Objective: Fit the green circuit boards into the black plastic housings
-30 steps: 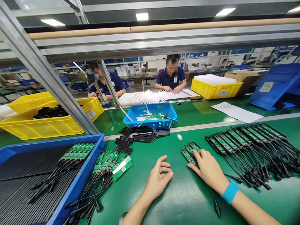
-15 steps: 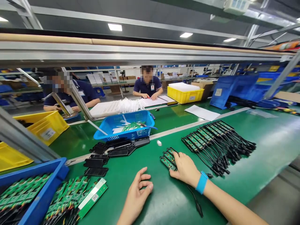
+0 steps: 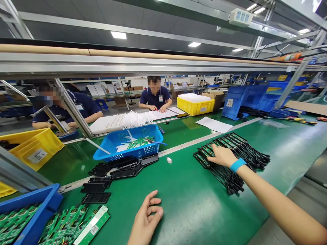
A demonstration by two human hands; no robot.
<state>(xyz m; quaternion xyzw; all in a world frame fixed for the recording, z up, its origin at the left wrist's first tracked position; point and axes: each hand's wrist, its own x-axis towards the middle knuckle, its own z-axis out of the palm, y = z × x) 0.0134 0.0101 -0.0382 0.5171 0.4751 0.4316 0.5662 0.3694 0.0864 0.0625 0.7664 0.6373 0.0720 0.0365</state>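
Observation:
My left hand (image 3: pixel 146 217) rests over the bare green bench top, its fingers loosely curled and apart, holding nothing. My right hand (image 3: pixel 223 156), with a blue wristband, is closed over circuit boards in black cases at the near left part of a row. Thumb and forefinger span the boards' ends; the palm hides much of what it grips. The row of cased circuit boards (image 3: pixel 233 139) lies side by side, black cables (image 3: pixel 233 182) trailing toward the bench's near edge. Left of my left hand are loose green circuit boards (image 3: pixel 63 223) and black plastic cases (image 3: pixel 95 197).
A blue basket (image 3: pixel 102 154) holds green and white strips. A blue bin (image 3: pixel 48 204) of boards stands at lower left. Yellow bins (image 3: pixel 196 107) and paper (image 3: pixel 214 125) lie farther back. A metal frame post (image 3: pixel 74 109) rises at left. Two people sit opposite.
My right hand has moved right and away from me, carrying the small group of cased boards from the open bench to the row. The left hand stays nearly still; the view has shifted slightly.

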